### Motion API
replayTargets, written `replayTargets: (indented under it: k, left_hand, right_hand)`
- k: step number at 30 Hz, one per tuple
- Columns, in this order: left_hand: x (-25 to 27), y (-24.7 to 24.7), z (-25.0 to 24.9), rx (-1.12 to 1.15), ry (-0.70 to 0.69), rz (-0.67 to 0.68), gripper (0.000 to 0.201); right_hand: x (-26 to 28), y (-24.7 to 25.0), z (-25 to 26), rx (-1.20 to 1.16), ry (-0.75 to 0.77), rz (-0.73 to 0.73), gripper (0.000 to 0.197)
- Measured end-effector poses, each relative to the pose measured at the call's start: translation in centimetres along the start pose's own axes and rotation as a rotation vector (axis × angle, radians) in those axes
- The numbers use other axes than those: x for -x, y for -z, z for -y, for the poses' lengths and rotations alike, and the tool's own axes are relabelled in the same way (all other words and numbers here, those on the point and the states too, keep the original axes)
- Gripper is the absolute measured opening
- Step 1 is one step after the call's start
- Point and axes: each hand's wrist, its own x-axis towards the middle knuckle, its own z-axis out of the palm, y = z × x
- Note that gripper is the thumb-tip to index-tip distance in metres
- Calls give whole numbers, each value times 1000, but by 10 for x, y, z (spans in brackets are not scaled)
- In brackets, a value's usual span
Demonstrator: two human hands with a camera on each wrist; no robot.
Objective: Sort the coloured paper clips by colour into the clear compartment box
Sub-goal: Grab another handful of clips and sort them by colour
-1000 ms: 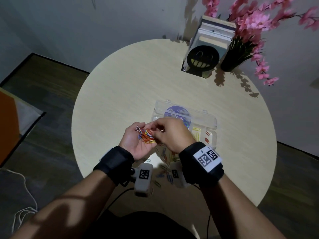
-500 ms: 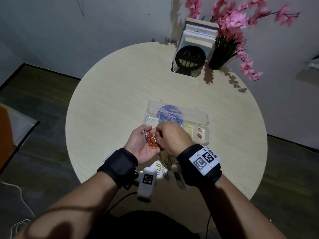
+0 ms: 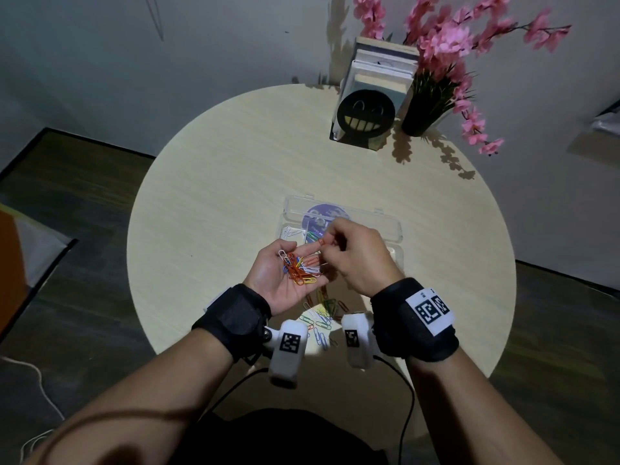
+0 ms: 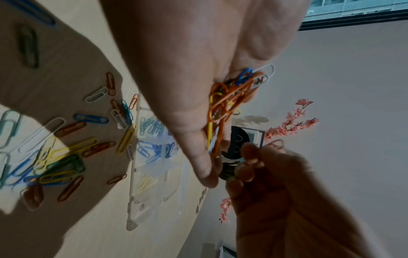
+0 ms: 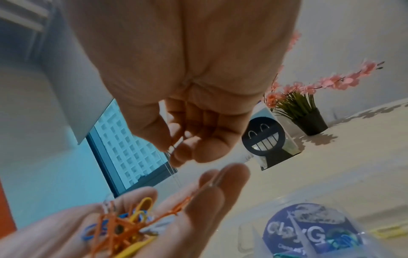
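My left hand is held palm up above the table, fingers relaxed, with a heap of mixed paper clips lying in it, mostly orange, with blue, yellow and white. My right hand hovers just right of it and pinches one orange clip between thumb and forefinger. The clear compartment box lies open right behind the hands, white and green clips showing in its left cells. In the left wrist view the palm's clips and the pinched clip show. The right wrist view shows the pinching fingers.
Several loose clips of mixed colours lie on the round table under my wrists, also in the left wrist view. A black smiley book holder and a pot of pink flowers stand at the far edge.
My right hand has lifted off the left palm with one orange clip, moving up and a little right towards the box. The left hand has opened flatter.
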Motion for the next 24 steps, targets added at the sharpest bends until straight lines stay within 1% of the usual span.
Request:
replayTargets:
  k: [2,3,4,6,8,11,13,17,19,20,21,22,23,24]
  left_hand:
    - [-3,3,2,7,-15,37,54]
    - [-3,2,3,-4,-14,38,52]
    - [-1,-1,4,-5,-15,36,47]
    - [-3,-1,5,4,-17,17,40]
    - [-4,0,5,22,4,-1,37]
    - [-9,5,4,24,42,2,57]
    - [-9,3,4,7,42,-21,58]
    - [-10,3,4,-26,6,7,58]
    - [-10,4,4,-21,-6,10,57]
    - [-9,3,4,-11,-15,11,51]
    - [-9,2,4,-7,-25,13,38]
    - [-9,1,5,9,-28,23,29]
    - [-10,1,5,15,-33,36,28]
    - [-10,0,6,24,-31,49,33]
  right_hand:
    - [4,-3,4,-60,17,66,17]
    - [7,-6,7,-54,30,106,20]
    - [10,-9,9,-33,43,130,25]
    - [13,-16,12,43,82,131,34]
    - [15,-22,18,149,111,126,35]
    - [16,-28,27,262,77,159,31]
    - [17,-29,31,268,34,179,32]
    - [17,-33,33,277,-10,205,35]
    - [19,-30,31,231,9,148,27]
    - [19,-28,28,189,30,90,21]
    - [20,-25,25,123,36,26,16]
    - [20,-22,20,37,12,-23,14]
    - [18,-20,16,-65,-20,-48,14]
    - [17,-17,11,-165,-54,-57,15]
